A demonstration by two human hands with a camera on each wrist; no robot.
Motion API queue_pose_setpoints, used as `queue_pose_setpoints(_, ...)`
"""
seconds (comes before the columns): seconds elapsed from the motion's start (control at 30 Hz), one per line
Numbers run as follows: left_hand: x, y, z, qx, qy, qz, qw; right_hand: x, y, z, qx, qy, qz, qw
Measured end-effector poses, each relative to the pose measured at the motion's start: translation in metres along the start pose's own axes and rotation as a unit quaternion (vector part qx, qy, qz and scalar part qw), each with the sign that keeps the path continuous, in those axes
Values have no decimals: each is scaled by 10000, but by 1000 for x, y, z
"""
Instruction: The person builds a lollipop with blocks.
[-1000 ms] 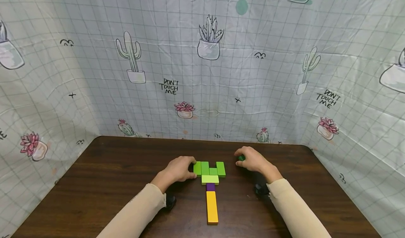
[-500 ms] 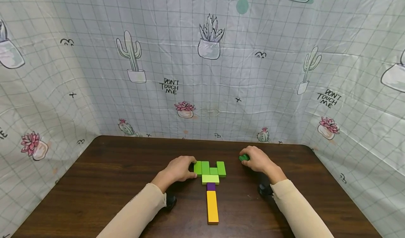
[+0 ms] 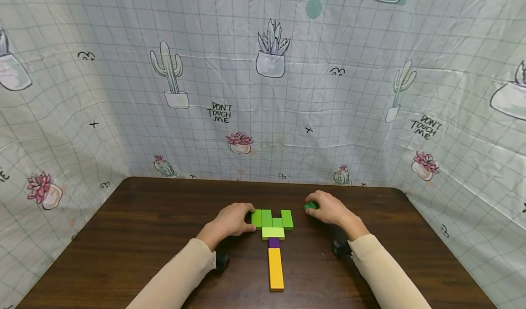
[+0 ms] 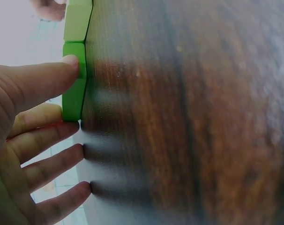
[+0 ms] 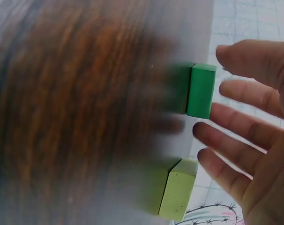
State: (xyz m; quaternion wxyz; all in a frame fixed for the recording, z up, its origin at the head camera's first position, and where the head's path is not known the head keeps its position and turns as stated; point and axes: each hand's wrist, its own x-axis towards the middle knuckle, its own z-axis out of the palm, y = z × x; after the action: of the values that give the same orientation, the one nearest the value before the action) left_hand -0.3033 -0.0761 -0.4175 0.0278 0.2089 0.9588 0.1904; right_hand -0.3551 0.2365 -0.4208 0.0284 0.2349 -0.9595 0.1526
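Observation:
In the head view my left hand (image 3: 232,219) holds the leftmost bright green block (image 3: 256,219), thumb at its near end and a finger at its far end. That block lies against several more green blocks (image 3: 266,218), with a lime block (image 3: 273,233), a purple block (image 3: 273,243) and a long orange block (image 3: 276,270) in line toward me. My right hand (image 3: 327,207) hovers over a dark green block (image 3: 311,206). In the right wrist view this dark green block (image 5: 201,91) rests on the table, the thumb apart from it and the fingers loosely spread close by.
A pale yellow-green block (image 5: 178,191) stands beyond the dark green one in the right wrist view. Dark brown wood makes up the table (image 3: 135,236). Behind and at both sides hangs a grid-patterned curtain (image 3: 263,103) printed with cacti.
My right hand shifted right, then came back left; the dark green block now shows slightly farther left than half a second ago. My left hand and the joined blocks have stayed put.

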Motion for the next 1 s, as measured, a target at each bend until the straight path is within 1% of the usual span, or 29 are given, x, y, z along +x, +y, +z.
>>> queue_pose_setpoints(0.1,0,0,-1,10,8,11,10000,0,-2,-2,85,20,247,9997)
queue_pose_setpoints(0.27,0,-1,-2,4,8,0,10000,1,-2,-2,164,-99,447,9988)
queue_pose_setpoints(0.43,-1,-1,-1,-20,-6,-22,10000,1,-1,1,185,-187,419,9988)
queue_pose_setpoints(0.53,-1,-1,0,-16,13,-7,10000,1,-1,2,212,-172,361,9990)
queue_pose_setpoints(1.0,0,0,1,-18,0,13,10000,1,-2,2,204,-113,353,9991)
